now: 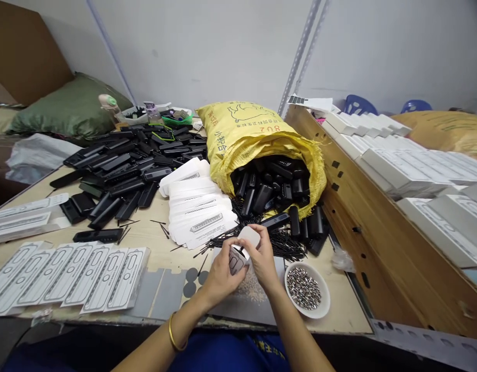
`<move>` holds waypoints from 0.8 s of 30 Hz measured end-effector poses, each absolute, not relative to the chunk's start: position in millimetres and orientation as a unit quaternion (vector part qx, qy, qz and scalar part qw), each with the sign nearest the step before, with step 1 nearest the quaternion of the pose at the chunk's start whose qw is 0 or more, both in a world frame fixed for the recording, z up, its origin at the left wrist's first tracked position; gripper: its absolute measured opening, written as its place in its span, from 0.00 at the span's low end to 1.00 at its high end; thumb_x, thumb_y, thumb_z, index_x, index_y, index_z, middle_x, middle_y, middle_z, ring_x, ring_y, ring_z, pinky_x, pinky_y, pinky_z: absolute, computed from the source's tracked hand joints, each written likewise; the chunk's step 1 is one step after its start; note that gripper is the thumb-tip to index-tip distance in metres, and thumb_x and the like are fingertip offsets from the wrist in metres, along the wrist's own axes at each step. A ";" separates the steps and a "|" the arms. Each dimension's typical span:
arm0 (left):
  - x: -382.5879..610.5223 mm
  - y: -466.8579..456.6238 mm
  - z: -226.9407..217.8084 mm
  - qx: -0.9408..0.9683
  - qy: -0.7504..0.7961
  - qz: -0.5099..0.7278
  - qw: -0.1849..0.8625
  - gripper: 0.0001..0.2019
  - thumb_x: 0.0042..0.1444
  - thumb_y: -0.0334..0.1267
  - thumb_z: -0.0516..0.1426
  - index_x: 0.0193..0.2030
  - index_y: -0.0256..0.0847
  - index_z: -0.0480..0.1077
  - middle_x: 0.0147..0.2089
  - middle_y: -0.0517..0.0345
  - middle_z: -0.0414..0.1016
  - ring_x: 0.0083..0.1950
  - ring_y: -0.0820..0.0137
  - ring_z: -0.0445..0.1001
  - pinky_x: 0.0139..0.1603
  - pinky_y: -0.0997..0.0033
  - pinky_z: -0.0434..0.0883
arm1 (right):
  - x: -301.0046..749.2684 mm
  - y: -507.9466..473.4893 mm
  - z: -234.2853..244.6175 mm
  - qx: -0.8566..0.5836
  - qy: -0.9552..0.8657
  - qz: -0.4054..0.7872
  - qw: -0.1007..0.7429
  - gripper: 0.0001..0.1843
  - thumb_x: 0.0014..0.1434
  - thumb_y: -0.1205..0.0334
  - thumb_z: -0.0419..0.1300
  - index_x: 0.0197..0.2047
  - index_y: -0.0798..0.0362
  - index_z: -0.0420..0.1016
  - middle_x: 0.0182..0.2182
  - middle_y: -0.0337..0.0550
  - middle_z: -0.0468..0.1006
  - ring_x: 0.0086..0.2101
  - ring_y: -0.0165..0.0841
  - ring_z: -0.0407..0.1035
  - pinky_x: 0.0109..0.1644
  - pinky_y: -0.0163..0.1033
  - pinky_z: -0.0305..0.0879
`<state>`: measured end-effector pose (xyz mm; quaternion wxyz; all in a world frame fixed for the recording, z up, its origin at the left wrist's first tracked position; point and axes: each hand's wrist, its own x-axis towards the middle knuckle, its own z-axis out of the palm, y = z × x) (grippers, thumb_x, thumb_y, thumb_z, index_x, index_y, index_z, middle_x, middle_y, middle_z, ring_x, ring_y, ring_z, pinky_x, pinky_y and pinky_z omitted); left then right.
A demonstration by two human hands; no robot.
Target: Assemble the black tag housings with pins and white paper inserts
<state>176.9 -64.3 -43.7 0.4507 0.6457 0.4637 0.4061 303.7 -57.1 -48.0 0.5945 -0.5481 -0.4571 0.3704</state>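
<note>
My left hand [222, 268] and my right hand [262, 258] meet over the table's front edge, both closed on a small white box [244, 245] with a flap open. The left fingers grip its lower body and the right fingers pinch its top flap. Just behind the hands lies a heap of thin black pins [257, 240]. A stack of flat white box blanks [195, 209] lies to the left of the hands. A white bowl of small metal pieces [307, 289] stands right of my right wrist.
A yellow woven sack [246, 137] lies open, spilling black plastic parts [273, 191]. More black parts [122, 165] are piled at the left. Folded white cartons [68, 276] line the front left. White boxes [409, 165] fill a wooden bin [370, 232] at right.
</note>
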 end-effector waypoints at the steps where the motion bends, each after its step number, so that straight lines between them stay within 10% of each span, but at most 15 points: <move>1: 177.0 -65.3 -43.7 0.631 0.461 0.419 0.462 0.26 0.46 0.30 0.61 0.54 0.43 0.62 0.53 0.48 0.72 0.54 0.61 0.71 0.57 0.61 0.64 | 295.9 -58.4 -49.7 -0.553 -0.464 0.359 0.591 0.10 0.59 0.57 0.57 0.43 0.51 0.69 0.34 0.40 0.72 0.36 0.33 0.68 0.40 0.39 0.67; 13: 178.3 -74.3 -52.8 0.625 0.468 0.411 0.471 0.36 0.52 0.34 0.58 0.63 0.40 0.43 0.66 0.36 0.56 0.68 0.60 0.57 0.66 0.54 0.56 | 282.3 -83.8 -53.8 -0.505 -0.601 0.236 0.572 0.12 0.65 0.63 0.48 0.47 0.49 0.70 0.47 0.47 0.75 0.50 0.38 0.68 0.53 0.49 0.65; 24: 114.0 -53.4 -13.9 0.611 0.673 0.239 0.341 0.27 0.51 0.49 0.55 0.54 0.39 0.57 0.40 0.49 0.75 0.38 0.57 0.75 0.38 0.57 0.72 | 295.9 -85.3 -57.3 -0.466 -0.668 0.274 0.511 0.20 0.66 0.54 0.48 0.59 0.47 0.61 0.57 0.51 0.67 0.54 0.39 0.65 0.54 0.47 0.66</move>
